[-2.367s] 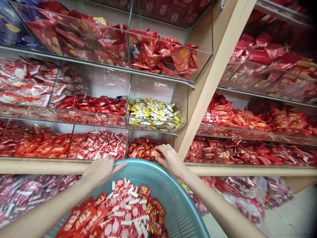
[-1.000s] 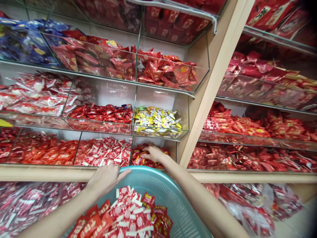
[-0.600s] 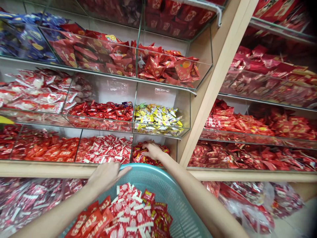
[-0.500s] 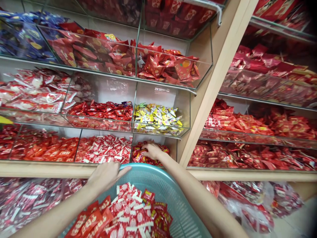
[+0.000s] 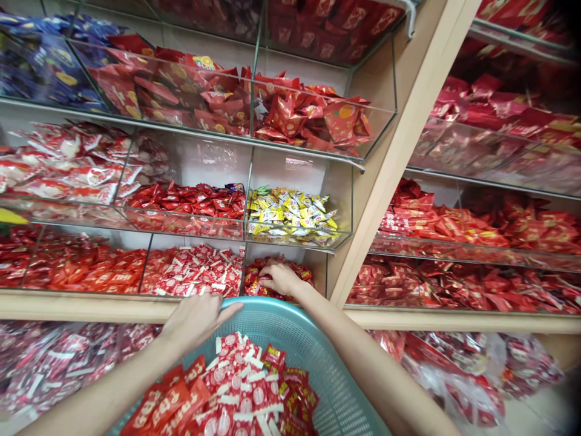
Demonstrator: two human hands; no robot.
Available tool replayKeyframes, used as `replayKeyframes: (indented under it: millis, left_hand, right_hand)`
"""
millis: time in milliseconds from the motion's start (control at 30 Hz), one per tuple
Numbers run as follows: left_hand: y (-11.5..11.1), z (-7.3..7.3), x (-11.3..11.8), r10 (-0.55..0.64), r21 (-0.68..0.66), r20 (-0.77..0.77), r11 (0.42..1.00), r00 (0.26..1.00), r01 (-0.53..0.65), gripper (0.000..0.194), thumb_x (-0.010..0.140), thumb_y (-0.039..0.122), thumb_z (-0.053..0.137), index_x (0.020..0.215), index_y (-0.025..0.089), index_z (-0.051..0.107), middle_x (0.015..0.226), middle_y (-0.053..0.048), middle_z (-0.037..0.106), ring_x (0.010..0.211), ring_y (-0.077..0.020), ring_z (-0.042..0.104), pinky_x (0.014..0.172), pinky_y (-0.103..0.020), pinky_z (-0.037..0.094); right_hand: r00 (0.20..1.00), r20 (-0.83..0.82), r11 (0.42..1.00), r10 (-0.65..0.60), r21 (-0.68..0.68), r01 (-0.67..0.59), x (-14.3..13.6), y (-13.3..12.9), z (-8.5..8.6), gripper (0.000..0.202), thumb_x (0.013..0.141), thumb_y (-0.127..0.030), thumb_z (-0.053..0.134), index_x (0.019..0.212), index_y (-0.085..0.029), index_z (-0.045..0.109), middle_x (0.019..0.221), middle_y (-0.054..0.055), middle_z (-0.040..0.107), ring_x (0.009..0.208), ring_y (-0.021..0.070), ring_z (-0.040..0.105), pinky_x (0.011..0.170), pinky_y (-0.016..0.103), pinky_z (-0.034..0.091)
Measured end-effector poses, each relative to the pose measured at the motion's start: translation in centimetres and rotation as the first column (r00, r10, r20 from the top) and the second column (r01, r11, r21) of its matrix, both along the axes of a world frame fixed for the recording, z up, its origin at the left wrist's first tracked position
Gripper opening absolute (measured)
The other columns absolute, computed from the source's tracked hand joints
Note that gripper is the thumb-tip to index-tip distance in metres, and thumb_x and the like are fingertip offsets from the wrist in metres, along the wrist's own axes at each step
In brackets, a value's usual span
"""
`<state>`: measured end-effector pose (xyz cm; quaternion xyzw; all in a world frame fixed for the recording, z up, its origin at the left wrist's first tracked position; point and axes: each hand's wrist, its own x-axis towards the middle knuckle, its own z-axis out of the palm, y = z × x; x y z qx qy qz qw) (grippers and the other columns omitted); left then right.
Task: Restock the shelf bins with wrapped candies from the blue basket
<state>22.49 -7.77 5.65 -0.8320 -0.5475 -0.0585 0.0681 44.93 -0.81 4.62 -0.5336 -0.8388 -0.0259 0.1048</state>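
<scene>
Left hand: your left hand [image 5: 193, 318] is closing over the far rim of the teal basket [image 5: 333, 387], with its back turned up and its thumb lying along the rim.
Right hand: your right hand [image 5: 278, 277] is reaching into the bottom bin [image 5: 320, 269], palm down, fingers partly open and bending onto the red-and-yellow packets [image 5: 253, 275]. You are showing a gap between thumb and fingers; whether any packet is sitting in your grasp, I cannot tell.
Basket: it is standing in front of the wooden ledge [image 5: 91, 306], just below the bin you are reaching into.
Basket load: it is carrying orange-red packets [image 5: 166, 406] on the left, red-and-white packets [image 5: 242, 390] in the middle and dark red packets with yellow print [image 5: 299, 399] on the right.
Beside the bin: red-and-white wrapped pieces [image 5: 195, 269] are filling the compartment directly left of your right hand.
Shelf above: yellow-and-white packets [image 5: 290, 212] are lying over your right hand's bin, with glossy red packets [image 5: 190, 203] heaping to their left.
Right side: a slanting wooden post [image 5: 403, 145] is dividing these bins from more red packets [image 5: 454, 224].
Below the ledge: clear bags [image 5: 458, 381] are sitting at the right.
</scene>
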Motion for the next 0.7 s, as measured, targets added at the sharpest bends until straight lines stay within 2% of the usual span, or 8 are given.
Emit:
replayKeyframes:
  millis: [300,533,700]
  left_hand:
    - [-0.1,0.0,0.0,-0.009,0.002,-0.057,1.0,0.998,0.009,0.079,0.084,0.065,0.008,0.085,0.012,0.066,0.072,-0.019,0.068,0.076,-0.0339,0.066,0.065,-0.041,0.047]
    - [-0.2,0.2,0.2,-0.013,0.014,-0.05,1.0,0.999,0.014,0.081,0.083,0.066,0.005,0.079,0.012,0.066,0.072,-0.019,0.068,0.075,-0.0339,0.066,0.065,-0.042,0.048]
    - [-0.2,0.2,0.1,-0.004,0.001,-0.038,1.0,0.999,0.004,0.081,0.083,0.066,0.007,0.082,0.011,0.067,0.075,-0.019,0.068,0.075,-0.033,0.066,0.066,-0.042,0.048]
  right_hand:
    - [1.0,-0.006,1.0,-0.024,-0.008,0.024,0.5,-1.0,-0.2,0.024,0.086,-0.032,0.054,0.103,-0.021,0.067,0.102,0.009,0.063,0.094,0.0201,0.059,0.081,0.029,0.04]
    - [0.999,-0.041,1.0,-0.007,-0.02,0.006,0.9,-1.5,-0.6,0.022,0.086,-0.027,0.053,0.102,-0.022,0.067,0.1,0.006,0.068,0.094,0.0202,0.061,0.08,0.027,0.041]
    - [0.996,-0.089,1.0,-0.028,-0.001,0.028,1.3,-1.6,-0.4,0.027,0.085,-0.027,0.055,0.11,-0.019,0.063,0.106,0.009,0.066,0.099,0.0205,0.059,0.084,0.028,0.04]
